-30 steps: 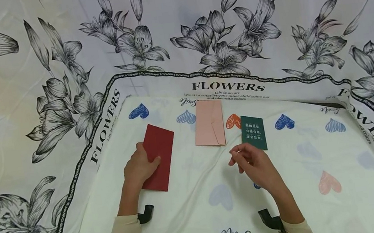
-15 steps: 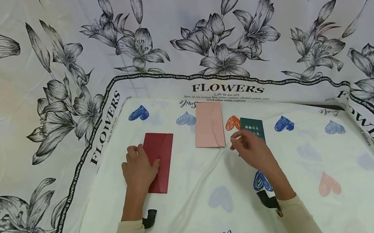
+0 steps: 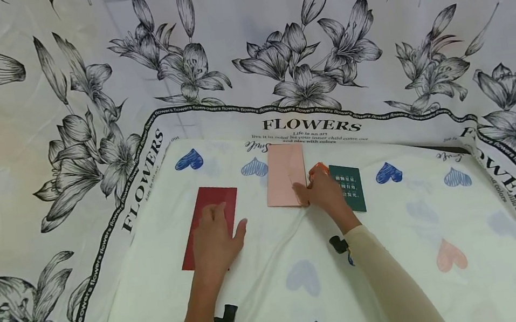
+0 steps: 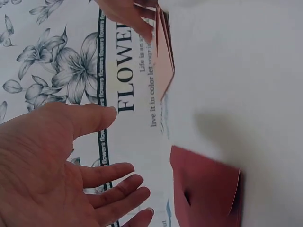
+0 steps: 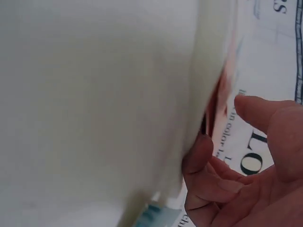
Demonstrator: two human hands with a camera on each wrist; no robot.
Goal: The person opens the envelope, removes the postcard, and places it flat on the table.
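Observation:
A dark red envelope (image 3: pixel 225 193) lies on the left of the table, with my left hand (image 3: pixel 213 243) just over it. In the left wrist view that hand's fingers (image 4: pixel 118 191) are spread, apart from the red envelope (image 4: pixel 208 194), and hold nothing. My right hand (image 3: pixel 322 189) is at the right edge of a pink envelope (image 3: pixel 281 174). Its thumb overlaps the envelope's lower right corner in the head view. The right wrist view has the fingertips beside the pink edge, thumb apart from them. A dark green card (image 3: pixel 353 194) with white writing lies partly behind the right hand.
A white cloth (image 3: pixel 401 283) printed with hearts covers the table. Behind it hangs a flower-printed cloth (image 3: pixel 198 5), with a black border along the table's back and left side. Black wrist mounts (image 3: pixel 226 318) show by both sleeves.
My left hand has let go of the red envelope and shifted right over it. The right hand has moved left from the green card to the pink envelope's edge.

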